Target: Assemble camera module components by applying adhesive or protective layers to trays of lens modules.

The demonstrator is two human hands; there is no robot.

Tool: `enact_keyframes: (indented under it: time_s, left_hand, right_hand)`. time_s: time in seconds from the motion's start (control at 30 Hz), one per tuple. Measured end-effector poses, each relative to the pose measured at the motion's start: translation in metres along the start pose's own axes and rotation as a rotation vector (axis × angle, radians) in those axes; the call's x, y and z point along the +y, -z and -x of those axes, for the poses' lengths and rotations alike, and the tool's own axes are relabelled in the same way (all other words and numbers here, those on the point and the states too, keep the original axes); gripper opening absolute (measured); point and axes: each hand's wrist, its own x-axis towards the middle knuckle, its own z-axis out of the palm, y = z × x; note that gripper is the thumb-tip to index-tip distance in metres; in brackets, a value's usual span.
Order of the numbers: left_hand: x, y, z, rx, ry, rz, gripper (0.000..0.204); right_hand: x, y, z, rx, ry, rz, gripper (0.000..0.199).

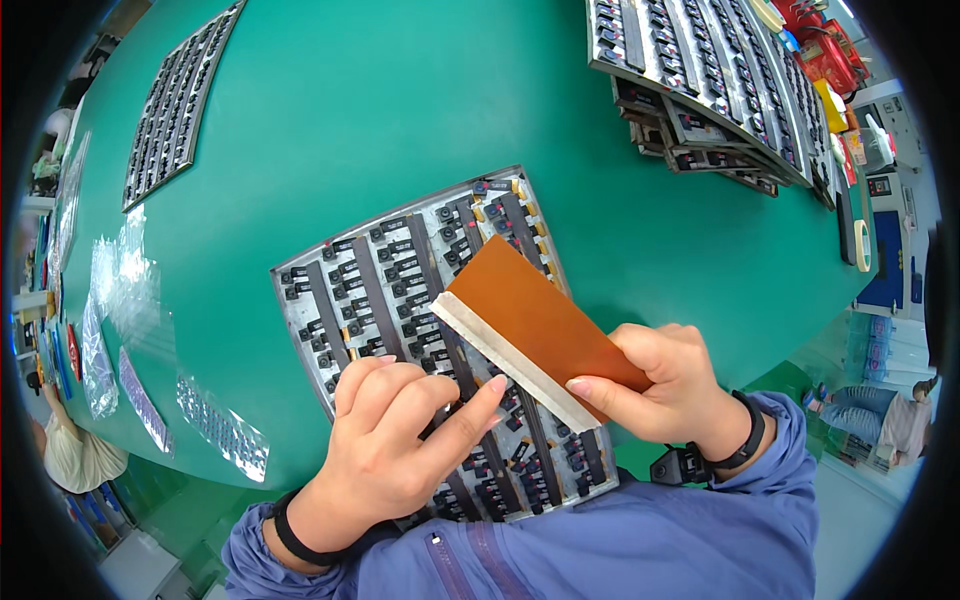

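My right hand (670, 385) grips one end of a flat orange-brown rectangular sheet (545, 315), its thumb on top. A whitish strip (510, 365) runs along the sheet's near-left edge. The sheet is held above a metal tray (345, 236) with rows of small black camera-like parts (400, 262) and dark bars between them. My left hand (400, 430) is over the tray's near-left part, its index finger stretched out to the strip's edge. Its other fingers are bent; nothing shows in them. Whether the fingertip touches the strip, I cannot tell. Sheet and hands hide part of the tray.
At the far right stands an uneven stack of similar loaded trays (690, 75). Another loaded tray (180, 110) lies far left on the green table (390, 90). Clear plastic sheets (130, 290) and a perforated strip (222, 425) lie left. A tape roll (861, 245) sits at the right edge.
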Motion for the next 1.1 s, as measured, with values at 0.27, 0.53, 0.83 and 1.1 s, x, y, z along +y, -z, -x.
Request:
enact_keyframes:
  time_s: [0.27, 0.53, 0.83, 1.1]
  left_hand:
    - [0.003, 0.002, -0.003, -0.029, 0.003, -0.066, 0.032]
    - [-0.004, -0.005, -0.005, 0.025, 0.033, -0.053, 0.031]
    - [-0.005, -0.007, -0.007, 0.103, 0.051, -0.071, 0.033]
    - [-0.003, -0.006, -0.01, 0.083, 0.1, -0.081, 0.037]
  right_hand:
    - [0.0, 0.0, -0.001, 0.048, -0.012, -0.062, 0.016]
    - [-0.001, -0.004, -0.001, 0.056, -0.004, 0.0, 0.016]
    - [-0.001, -0.007, -0.001, 0.117, -0.035, -0.045, 0.014]
    - [0.0, -0.007, -0.001, 0.126, -0.072, -0.042, 0.013]
